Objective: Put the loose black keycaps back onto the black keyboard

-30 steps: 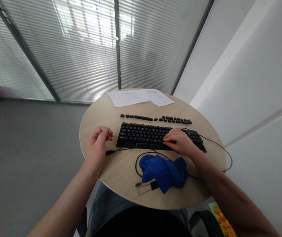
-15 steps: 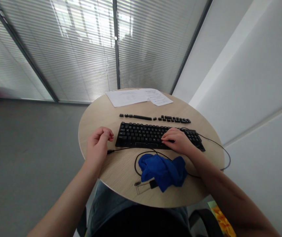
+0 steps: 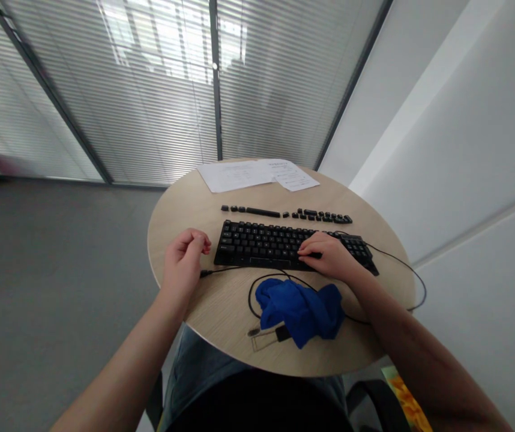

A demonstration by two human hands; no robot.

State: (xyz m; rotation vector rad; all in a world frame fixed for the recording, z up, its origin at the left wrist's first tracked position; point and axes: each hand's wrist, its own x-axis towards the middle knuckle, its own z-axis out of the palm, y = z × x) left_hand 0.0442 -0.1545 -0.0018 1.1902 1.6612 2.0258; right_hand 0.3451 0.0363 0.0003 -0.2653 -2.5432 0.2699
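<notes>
A black keyboard (image 3: 266, 245) lies across a round wooden table (image 3: 180, 210). My right hand (image 3: 327, 257) rests on its right half, fingers bent down onto the keys. My left hand (image 3: 185, 259) hovers left of the keyboard with its fingers loosely curled; whether it holds anything I cannot tell. A row of loose black keycaps (image 3: 287, 213) lies just behind the keyboard.
A crumpled blue cloth (image 3: 300, 309) sits at the near edge, with a black cable (image 3: 257, 288) looping around it and a small wire keycap tool (image 3: 264, 339) beside it. Paper sheets (image 3: 257, 174) lie at the far edge. Window blinds and a white wall stand behind.
Nothing has moved on the table; only the view shifted slightly. Both hands keep their positions.
</notes>
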